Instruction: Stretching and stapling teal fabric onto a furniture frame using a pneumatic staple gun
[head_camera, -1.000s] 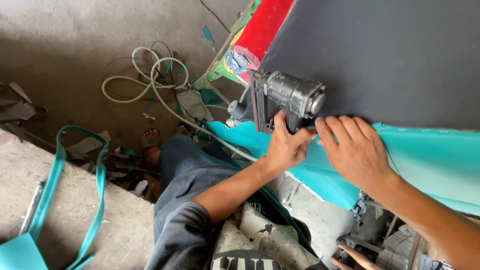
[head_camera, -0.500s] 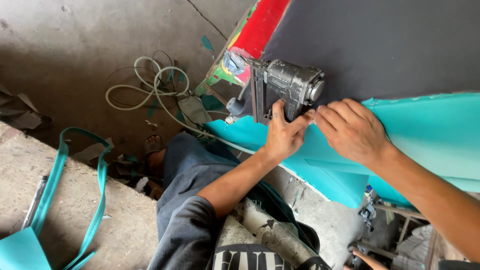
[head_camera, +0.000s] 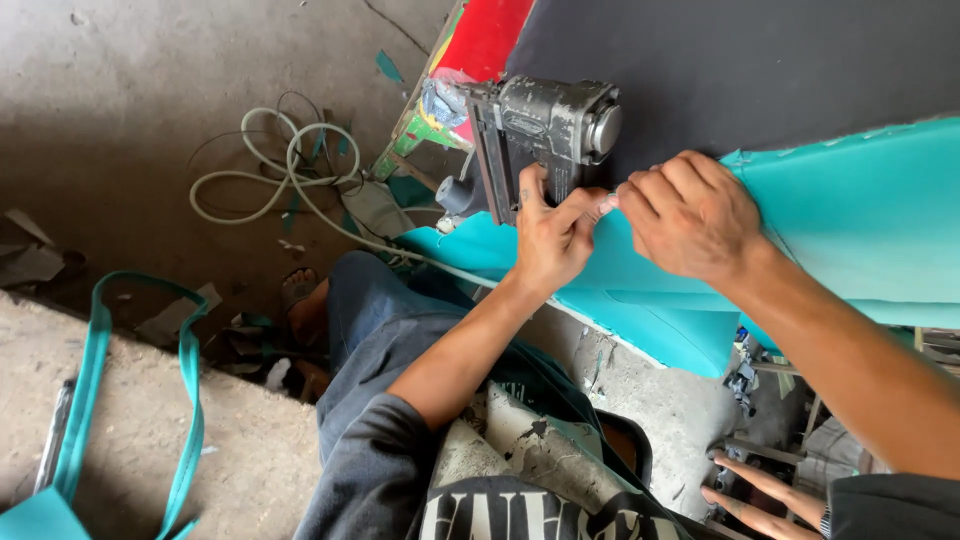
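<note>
Since a moment ago the staple gun (head_camera: 545, 135) and both my hands have slid along the teal fabric edge (head_camera: 850, 210), further across the dark panel (head_camera: 760, 70). My left hand (head_camera: 550, 235) is clenched around the gun's grip, pressing its nose flat on the panel so it bites square. My right hand (head_camera: 690, 215), just right of the gun and touching it at the fingertips, pinches the teal fabric and pulls it taut against the panel, keeping the fold smooth. Left of the gun, its pale air hose (head_camera: 285, 175) lies coiled on the concrete floor (head_camera: 130, 90).
</note>
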